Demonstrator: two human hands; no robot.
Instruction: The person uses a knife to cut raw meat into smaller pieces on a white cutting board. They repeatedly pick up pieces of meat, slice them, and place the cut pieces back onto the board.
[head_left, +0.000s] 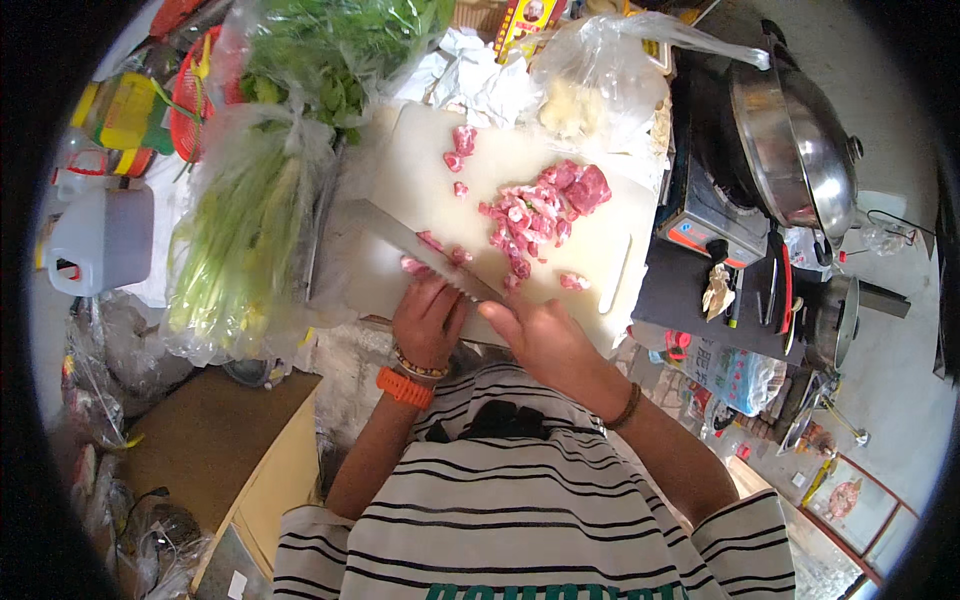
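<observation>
A kitchen knife (411, 244) with a broad blade is in my right hand (559, 349), its blade slanting up and left over a white plastic cutting board (442, 217). Close beside the blade, my left hand (429, 311) rests its fingertips on a small piece of raw meat (415, 265). The blade partly covers more small pieces there. To the right of the knife lies a heap of cut raw meat (529, 217), with a larger chunk (587, 189) at its upper end. Several loose bits sit apart, including one (575, 281) near the board's handle slot and one (464, 140) toward the back.
Bagged green stalks (240, 247) and leafy greens (337, 45) line the board's left. Behind it lie crumpled white paper (484, 79) and a plastic bag with pale yellowish contents (574, 105). A steel wok (787, 142) sits on a stove (720, 217) at right. A plastic jug (105, 240) stands far left.
</observation>
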